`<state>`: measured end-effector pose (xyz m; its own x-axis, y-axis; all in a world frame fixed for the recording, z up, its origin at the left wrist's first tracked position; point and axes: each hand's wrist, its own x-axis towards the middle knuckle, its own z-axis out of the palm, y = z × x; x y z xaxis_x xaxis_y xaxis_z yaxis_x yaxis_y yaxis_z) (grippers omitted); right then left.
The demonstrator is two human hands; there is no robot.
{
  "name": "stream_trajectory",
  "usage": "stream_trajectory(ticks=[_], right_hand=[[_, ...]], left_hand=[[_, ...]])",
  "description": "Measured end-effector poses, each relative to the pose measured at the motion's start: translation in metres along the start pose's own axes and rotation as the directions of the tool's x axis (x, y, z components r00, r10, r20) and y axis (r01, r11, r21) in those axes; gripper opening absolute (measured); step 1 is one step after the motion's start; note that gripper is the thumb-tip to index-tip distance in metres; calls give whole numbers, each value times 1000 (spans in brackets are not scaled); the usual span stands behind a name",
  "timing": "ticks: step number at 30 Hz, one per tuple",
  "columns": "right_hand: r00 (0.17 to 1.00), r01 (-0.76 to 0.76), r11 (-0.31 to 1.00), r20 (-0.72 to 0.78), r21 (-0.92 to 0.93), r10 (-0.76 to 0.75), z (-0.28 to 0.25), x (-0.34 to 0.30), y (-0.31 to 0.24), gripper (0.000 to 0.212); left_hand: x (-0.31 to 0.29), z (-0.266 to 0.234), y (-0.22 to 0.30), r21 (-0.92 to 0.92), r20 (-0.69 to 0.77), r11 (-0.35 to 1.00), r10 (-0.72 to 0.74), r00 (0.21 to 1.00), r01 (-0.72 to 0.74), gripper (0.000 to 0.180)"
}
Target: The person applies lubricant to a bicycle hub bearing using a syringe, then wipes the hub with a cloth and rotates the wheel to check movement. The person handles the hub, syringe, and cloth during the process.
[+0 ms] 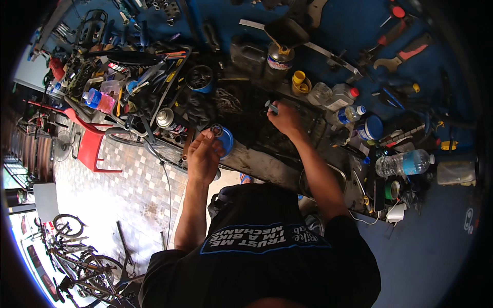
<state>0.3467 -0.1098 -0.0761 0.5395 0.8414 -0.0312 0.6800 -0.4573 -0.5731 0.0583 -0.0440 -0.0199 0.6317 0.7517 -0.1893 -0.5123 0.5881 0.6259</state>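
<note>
a clear plastic water bottle [404, 163] with a blue label lies on its side at the bench's right end. near the middle, a dark canister [279, 62] wears a white, red-trimmed label band. a small blue-capped bottle [351, 114] stands just beside a round blue-lidded tub [371, 127].

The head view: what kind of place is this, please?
Most likely a bike repair workshop. Wrenches hang on a blue tool wall, bicycles stand outside on the left, and a cluttered workbench holds cans, bottles and small parts.
</note>
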Motion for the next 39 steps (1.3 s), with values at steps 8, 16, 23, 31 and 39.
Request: stream_trajectory(ticks=[8, 16, 23, 31, 39], right_hand=[[699, 683, 691, -487, 236, -524, -78, -75, -106, 22], [560, 754, 641, -373, -141, -740, -98, -99, -101, 42], [526, 752, 601, -304, -271, -794, -107, -107, -107, 27], [836, 548, 645, -354, 532, -419, -96, -97, -120, 25], [947, 147, 658, 88, 739, -310, -118, -87, -120, 12]], left_hand=[[2, 40, -8, 2, 106, 1000, -8, 994, 8, 18], [5, 54, -17, 134, 155, 991, -3, 988, -18, 18], [3, 51, -16, 152, 192, 987, 15, 981, -45, 18], [0, 54, -5, 276, 170, 952, 89, 981, -134, 17], [-5, 80, 13, 524, 195, 810, 187, 963, -264, 19]])
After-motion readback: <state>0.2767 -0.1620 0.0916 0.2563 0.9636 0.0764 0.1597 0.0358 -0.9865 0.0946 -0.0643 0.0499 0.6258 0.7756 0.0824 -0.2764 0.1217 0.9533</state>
